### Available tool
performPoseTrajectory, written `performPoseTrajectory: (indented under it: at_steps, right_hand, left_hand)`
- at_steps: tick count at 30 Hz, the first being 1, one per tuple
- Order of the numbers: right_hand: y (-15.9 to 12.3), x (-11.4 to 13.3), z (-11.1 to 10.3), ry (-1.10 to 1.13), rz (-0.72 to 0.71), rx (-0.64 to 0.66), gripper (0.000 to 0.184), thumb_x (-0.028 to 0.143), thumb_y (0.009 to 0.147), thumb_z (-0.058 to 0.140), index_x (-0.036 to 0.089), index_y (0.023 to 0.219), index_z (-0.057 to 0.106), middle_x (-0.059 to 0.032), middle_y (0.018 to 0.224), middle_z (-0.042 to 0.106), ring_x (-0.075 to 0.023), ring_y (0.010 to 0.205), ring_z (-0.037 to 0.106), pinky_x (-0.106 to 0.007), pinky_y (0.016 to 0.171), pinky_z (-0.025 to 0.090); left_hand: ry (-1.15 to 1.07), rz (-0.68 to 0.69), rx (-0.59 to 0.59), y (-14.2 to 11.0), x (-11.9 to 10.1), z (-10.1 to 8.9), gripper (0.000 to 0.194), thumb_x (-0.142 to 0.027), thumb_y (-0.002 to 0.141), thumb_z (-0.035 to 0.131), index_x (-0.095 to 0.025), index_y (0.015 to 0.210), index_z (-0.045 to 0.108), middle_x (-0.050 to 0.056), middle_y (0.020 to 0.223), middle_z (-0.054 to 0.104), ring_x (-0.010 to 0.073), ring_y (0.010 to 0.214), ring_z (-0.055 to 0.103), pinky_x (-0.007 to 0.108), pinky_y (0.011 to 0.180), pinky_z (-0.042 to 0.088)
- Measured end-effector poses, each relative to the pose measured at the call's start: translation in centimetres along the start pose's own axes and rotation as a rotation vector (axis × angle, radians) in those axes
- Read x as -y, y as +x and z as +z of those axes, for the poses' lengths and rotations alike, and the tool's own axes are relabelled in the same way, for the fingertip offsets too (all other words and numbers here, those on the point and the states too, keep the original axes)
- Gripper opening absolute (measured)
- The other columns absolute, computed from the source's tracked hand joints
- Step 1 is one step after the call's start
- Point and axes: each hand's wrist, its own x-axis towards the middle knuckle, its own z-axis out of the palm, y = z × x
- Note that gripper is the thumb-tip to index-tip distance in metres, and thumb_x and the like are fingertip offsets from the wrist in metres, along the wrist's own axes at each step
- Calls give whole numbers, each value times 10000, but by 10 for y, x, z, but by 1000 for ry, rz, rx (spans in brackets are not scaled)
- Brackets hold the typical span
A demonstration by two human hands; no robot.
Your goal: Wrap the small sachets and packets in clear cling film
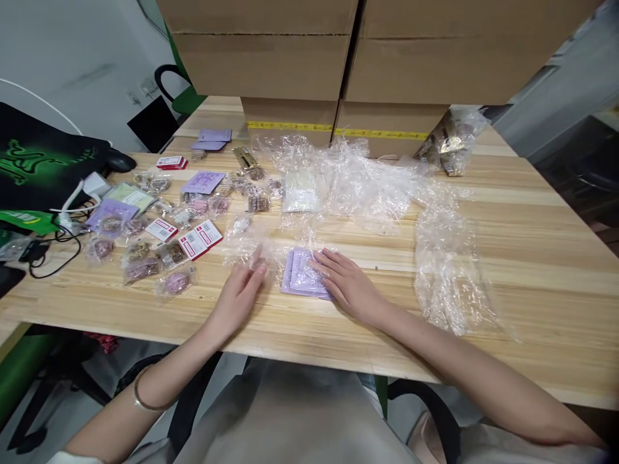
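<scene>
A small stack of lilac cards in a clear plastic sleeve (300,274) lies near the front of the wooden table (532,258). My right hand (345,283) rests flat on the stack's right side, fingers spread. My left hand (242,290) lies just left of the stack, its fingertips on a piece of clear plastic film (246,248). Neither hand grips anything.
Crumpled clear plastic wrap (387,187) covers the table's middle and right. Several small bagged trinkets (145,254), red-and-white labels (200,238) and lilac cards (203,182) lie at left. Cardboard boxes (377,58) stand at the back. A black bag (33,161) and cables sit far left.
</scene>
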Motion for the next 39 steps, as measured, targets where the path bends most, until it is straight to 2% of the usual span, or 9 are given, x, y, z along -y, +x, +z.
performPoseTrajectory:
  at_steps: [4, 10, 13, 16, 21, 25, 28, 34, 39]
  right_hand:
    - [0, 0, 3, 16, 51, -58, 453, 324, 1030, 384, 178, 1455, 443, -131, 1470, 523, -263, 1410, 428, -540, 1144, 382]
    - [0, 1, 3, 201, 123, -122, 409, 287, 962, 486, 191, 1360, 486, -152, 1318, 624, -294, 1218, 597, -505, 997, 511]
    - [-4, 2, -3, 222, 256, -292, 577, 345, 879, 610, 203, 1399, 404, -162, 1304, 602, -308, 1163, 616, -491, 910, 552]
    - [-7, 2, -18, 26, 93, -370, 766, 395, 840, 651, 201, 1482, 281, -208, 1517, 386, -364, 1420, 370, -608, 1096, 381]
    - [-15, 3, -38, -92, -166, 115, 870, 521, 904, 570, 150, 1578, 164, -163, 1617, 272, -286, 1513, 193, -539, 1223, 207]
    - [-22, 0, -33, -96, -130, 156, 982, 560, 854, 611, 41, 1565, 176, -234, 1611, 226, -311, 1507, 198, -532, 1189, 295]
    - [-24, -1, -27, -113, -123, 54, 928, 505, 857, 623, 67, 1562, 207, -224, 1579, 318, -312, 1482, 277, -528, 1142, 379]
    - [-36, -2, -42, -136, -31, -197, 356, 193, 987, 433, 174, 1317, 565, -130, 1225, 704, -253, 1086, 692, -424, 880, 587]
    - [-52, -50, -100, 351, 606, -665, 207, 425, 874, 651, 219, 885, 632, 12, 632, 638, -130, 478, 552, -239, 413, 460]
  left_hand:
    - [263, 485, 132, 5, -12, 23, 423, -288, 1032, 358, -207, 1421, 505, 107, 1559, 414, 219, 1470, 331, 434, 1200, 303]
    - [553, 814, 470, 21, -18, 57, 518, -317, 1041, 369, -179, 1538, 320, 133, 1620, 283, 253, 1527, 168, 495, 1233, 212]
    - [632, 854, 522, 27, -15, 59, 702, -521, 980, 468, -160, 1552, 282, 167, 1628, 239, 301, 1525, 160, 522, 1226, 201]
    - [662, 880, 559, 28, -13, 56, 779, -625, 926, 495, -178, 1539, 317, 166, 1621, 264, 320, 1523, 163, 537, 1222, 190]
    - [691, 869, 589, 28, -20, 53, 720, -552, 914, 538, -177, 1506, 369, 173, 1599, 317, 340, 1518, 177, 616, 1214, 72]
    - [692, 853, 654, 36, -23, 49, 736, -242, 801, 592, -182, 1500, 370, 162, 1587, 347, 329, 1511, 210, 613, 1207, 127]
    - [680, 858, 640, 43, -23, 48, 708, -161, 779, 552, -175, 1472, 405, 168, 1554, 404, 318, 1479, 303, 591, 1193, 218]
    - [391, 878, 569, 49, -50, 46, 422, -306, 943, 538, -172, 1342, 517, 146, 1311, 647, 248, 1188, 634, 397, 1013, 510]
    - [72, 706, 221, 59, -66, 37, 347, -315, 999, 475, -216, 1332, 485, 102, 1233, 659, 214, 1150, 626, 392, 1003, 492]
